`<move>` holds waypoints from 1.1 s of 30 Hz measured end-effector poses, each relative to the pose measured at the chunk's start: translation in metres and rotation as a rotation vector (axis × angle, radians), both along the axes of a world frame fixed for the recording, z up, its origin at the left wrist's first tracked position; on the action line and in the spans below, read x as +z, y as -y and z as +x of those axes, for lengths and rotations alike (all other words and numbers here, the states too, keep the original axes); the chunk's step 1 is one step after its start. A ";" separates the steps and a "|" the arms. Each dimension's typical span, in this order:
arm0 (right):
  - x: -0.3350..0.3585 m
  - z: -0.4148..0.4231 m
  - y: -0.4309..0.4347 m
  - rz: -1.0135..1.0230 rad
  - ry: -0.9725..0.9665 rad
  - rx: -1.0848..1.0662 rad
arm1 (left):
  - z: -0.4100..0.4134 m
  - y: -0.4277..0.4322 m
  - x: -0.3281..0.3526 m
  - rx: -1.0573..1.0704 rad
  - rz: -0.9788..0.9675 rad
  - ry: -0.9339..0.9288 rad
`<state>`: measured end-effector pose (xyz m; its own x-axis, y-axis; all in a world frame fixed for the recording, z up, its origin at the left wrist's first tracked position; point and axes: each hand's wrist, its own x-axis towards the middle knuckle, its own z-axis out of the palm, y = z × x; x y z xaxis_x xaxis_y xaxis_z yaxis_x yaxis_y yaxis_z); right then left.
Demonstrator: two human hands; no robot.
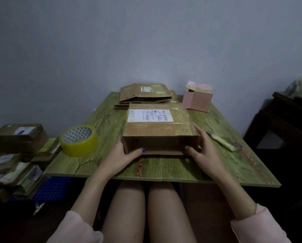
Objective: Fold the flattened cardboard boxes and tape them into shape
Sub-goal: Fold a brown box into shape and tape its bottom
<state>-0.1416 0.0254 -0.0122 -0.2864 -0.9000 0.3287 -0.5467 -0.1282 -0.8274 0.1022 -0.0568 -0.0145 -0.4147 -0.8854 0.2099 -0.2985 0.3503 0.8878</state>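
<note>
Head view, the only one. Cardboard box sits on the table, centre, straight ahead of the person, near half of the top. Its long axis runs left-right, w/ the white label on top toward the far side.

The left hand grips the box's near-left corner, thumb laid across the near face, other fingers round the left side. The right hand mirrors it on the near-right corner, thumb on the near face, fingers up the right wall. So both hands are curled on the box, one per end.

A flap pokes out low along the near edge btw the two thumbs, not yet tucked. Prob. the near side needs closing, then taping.

Key relation: the tape roll lies left of the box, near the left hand and well apart from the right hand. The knife lies right of the box, near the right hand. So the left hand is better placed for the tape, right for the knife.

At the far end are a stack of flat boxes and, far right, a pink box w/ its lid up.
</note>
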 end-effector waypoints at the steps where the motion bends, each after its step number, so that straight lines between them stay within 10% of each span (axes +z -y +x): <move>1: -0.001 0.001 -0.001 0.005 -0.006 0.001 | -0.001 -0.002 0.000 0.040 -0.004 -0.018; 13: -0.014 0.015 -0.006 0.010 -0.118 -0.274 | -0.019 -0.015 -0.018 0.315 -0.233 0.236; 33: -0.009 0.046 -0.003 -0.022 -0.206 -0.099 | -0.039 -0.026 -0.003 0.404 -0.031 0.134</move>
<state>-0.0961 0.0287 -0.0212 -0.2978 -0.8628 0.4086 -0.7147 -0.0822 -0.6946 0.0636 -0.0312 -0.0178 -0.0616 -0.9764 0.2071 -0.5293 0.2079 0.8226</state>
